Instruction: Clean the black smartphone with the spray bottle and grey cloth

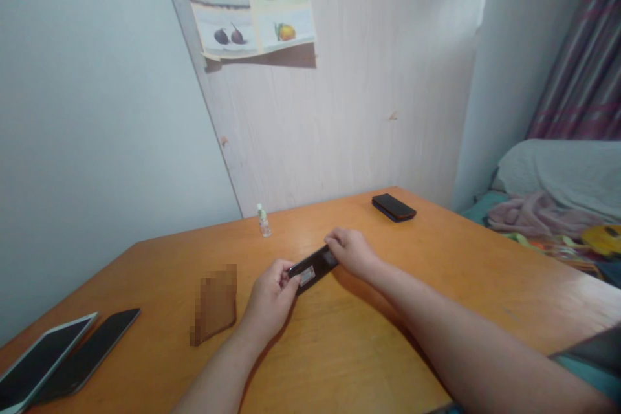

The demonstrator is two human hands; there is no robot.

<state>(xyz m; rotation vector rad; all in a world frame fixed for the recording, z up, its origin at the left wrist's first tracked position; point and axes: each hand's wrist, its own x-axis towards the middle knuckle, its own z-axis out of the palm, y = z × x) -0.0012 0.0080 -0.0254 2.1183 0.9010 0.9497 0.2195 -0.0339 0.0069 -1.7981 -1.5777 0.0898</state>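
Observation:
Between my two hands, a slim black phone [317,266] is held up at a slant above the table. A small pale label with print on it shows on the side that faces me. My left hand [272,294] grips the lower left end, thumb on the near face and fingers behind. At the upper right end, my right hand [352,251] is closed on the edge, with its fingertips partly hidden.
On the orange wooden table [369,336] stands a small clear bottle [264,222]. A dark phone-like stack [394,207] lies far right. A white-framed tablet [46,359] and a dark flat device [92,352] lie at left. A pixelated brownish thing [216,304] lies beside my left arm.

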